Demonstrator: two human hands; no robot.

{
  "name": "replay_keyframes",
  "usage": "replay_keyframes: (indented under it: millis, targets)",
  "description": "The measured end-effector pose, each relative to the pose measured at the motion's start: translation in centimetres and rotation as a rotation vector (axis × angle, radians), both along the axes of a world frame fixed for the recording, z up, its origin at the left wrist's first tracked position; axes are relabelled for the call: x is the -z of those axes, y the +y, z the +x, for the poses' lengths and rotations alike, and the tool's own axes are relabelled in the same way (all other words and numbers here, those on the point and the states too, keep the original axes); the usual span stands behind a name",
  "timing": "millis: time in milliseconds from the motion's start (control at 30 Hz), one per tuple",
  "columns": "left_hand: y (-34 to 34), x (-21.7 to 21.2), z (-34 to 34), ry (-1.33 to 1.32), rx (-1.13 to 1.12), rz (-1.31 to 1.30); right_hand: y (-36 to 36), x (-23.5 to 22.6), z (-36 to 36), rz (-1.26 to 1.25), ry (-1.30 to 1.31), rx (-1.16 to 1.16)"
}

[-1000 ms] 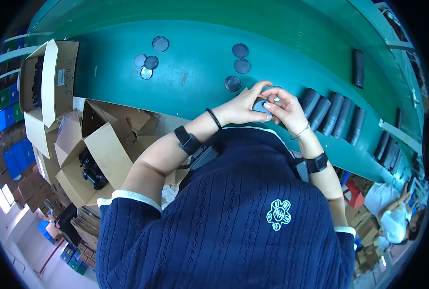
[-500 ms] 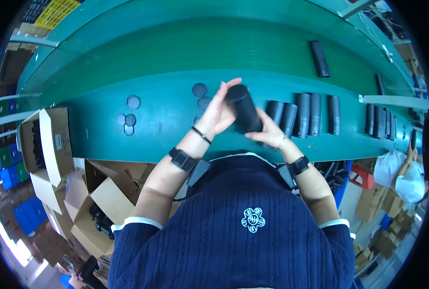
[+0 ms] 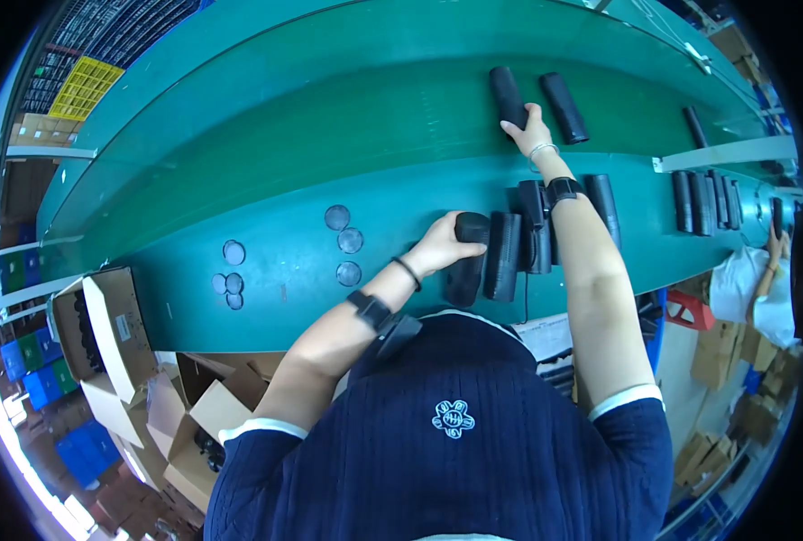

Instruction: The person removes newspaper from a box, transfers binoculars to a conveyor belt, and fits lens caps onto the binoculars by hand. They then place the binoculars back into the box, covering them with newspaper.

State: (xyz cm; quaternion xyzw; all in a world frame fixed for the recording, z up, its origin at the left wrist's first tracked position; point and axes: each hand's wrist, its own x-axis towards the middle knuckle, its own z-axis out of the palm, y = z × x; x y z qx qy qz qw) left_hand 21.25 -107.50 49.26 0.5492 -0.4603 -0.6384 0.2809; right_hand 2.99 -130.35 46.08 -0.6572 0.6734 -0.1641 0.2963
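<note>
My left hand [image 3: 445, 245] is closed round the upper part of a black tube [image 3: 463, 284] at the near edge of the bench. Beside it, a ribbed black tube [image 3: 504, 257] lies among others partly hidden by my right arm. Farther off, my right hand [image 3: 531, 135] has thumb and fingers about the near end of a black tube [image 3: 506, 90] lying on the green belt [image 3: 374, 117]. Another black tube [image 3: 564, 108] lies just right of that one. Round dark discs [image 3: 349, 241] are spread on the bench left of my left hand.
Smaller grey discs [image 3: 234, 252] lie farther left. Open cardboard boxes [image 3: 113, 334] stand by the bench's left end. More black tubes [image 3: 703, 203] stand in a row at the right, near another person's hand [image 3: 774, 242]. A metal bar [image 3: 726, 153] crosses the right side.
The tube I held between both hands has gone to the belt with my right hand. My left hand has come down onto another tube near the edge. The view has shifted.
</note>
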Motion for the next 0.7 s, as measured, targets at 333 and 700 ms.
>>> replay_keyframes:
  millis: [333,700]
  targets:
    - [8.0,-2.9,9.1,0.337,-0.273,0.013,16.7,-7.1,8.8,0.62,-0.777,-0.61]
    - [10.5,-2.9,11.3,-0.107,0.088,0.02,21.7,-5.6,10.8,0.871,-0.78,-0.81]
